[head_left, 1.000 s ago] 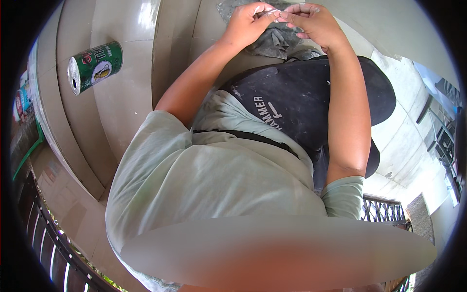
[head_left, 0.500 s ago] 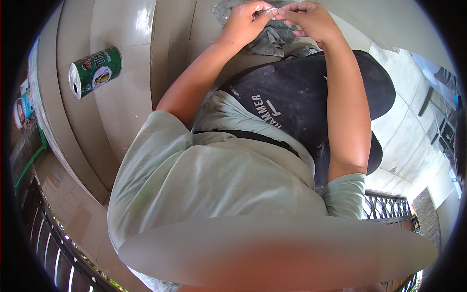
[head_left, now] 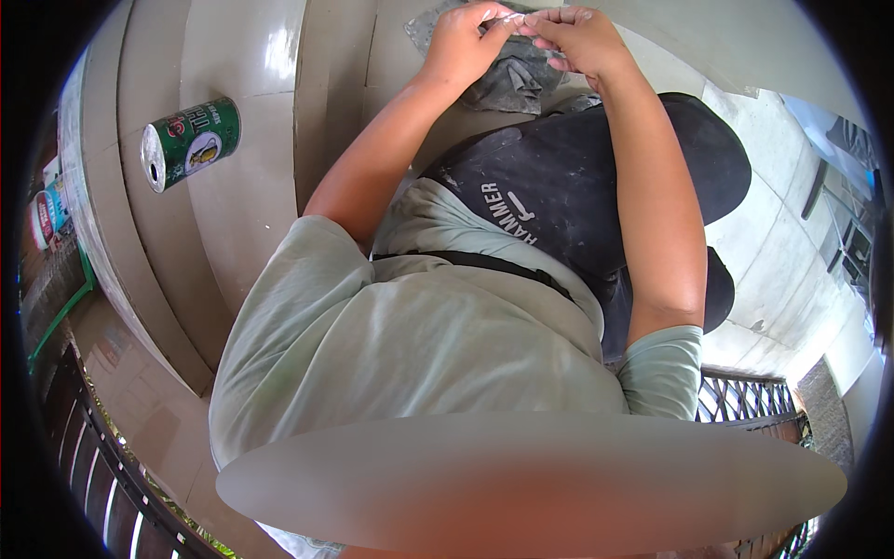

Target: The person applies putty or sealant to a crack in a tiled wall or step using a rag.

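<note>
The bare left hand (head_left: 466, 45) and the bare right hand (head_left: 585, 45) are brought close together near the upper edge of view, thumb and index fingertips drawn in towards one another. White residue is seen on the fingers. Whether they are pressed together or clamped on some small pale thing cannot be told. Just beneath, on the floor, a crumpled grey, dusty sheet (head_left: 515, 82), apparently of plastic or cloth, is partly covered by both hands.

For such fine fingertip work, a light, even pinch is judged best, with both wrists kept steady and the fingertips held where they can be watched.

The sheet is bordered on its near side by a leg in black trousers with pale smears (head_left: 559, 172), so low reach may be limited there. A pale flat panel (head_left: 736, 42) is found beyond the right hand and may restrict outward movement. A green printed metal can with a silvery end (head_left: 193, 143) is set on the beige tiled step (head_left: 233, 186), well apart from the hands and unlikely to hinder them.
</note>
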Demonstrator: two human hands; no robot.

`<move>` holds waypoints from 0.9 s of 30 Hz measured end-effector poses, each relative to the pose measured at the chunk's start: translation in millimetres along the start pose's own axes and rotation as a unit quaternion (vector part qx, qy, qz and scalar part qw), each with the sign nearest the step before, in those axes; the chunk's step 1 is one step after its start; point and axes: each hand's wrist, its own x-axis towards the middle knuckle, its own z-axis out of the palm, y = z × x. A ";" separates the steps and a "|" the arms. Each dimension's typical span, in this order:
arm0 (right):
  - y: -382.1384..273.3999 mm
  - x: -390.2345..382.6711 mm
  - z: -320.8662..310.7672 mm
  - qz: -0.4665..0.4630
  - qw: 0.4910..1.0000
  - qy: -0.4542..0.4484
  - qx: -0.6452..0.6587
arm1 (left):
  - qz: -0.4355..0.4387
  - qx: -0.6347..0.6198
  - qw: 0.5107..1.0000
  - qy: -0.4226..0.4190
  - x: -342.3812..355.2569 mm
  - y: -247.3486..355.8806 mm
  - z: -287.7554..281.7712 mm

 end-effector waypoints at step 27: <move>35.3 33.6 -22.5 0.009 0.989 -0.106 0.100 | 0.065 0.217 0.972 -0.064 11.9 28.9 -4.5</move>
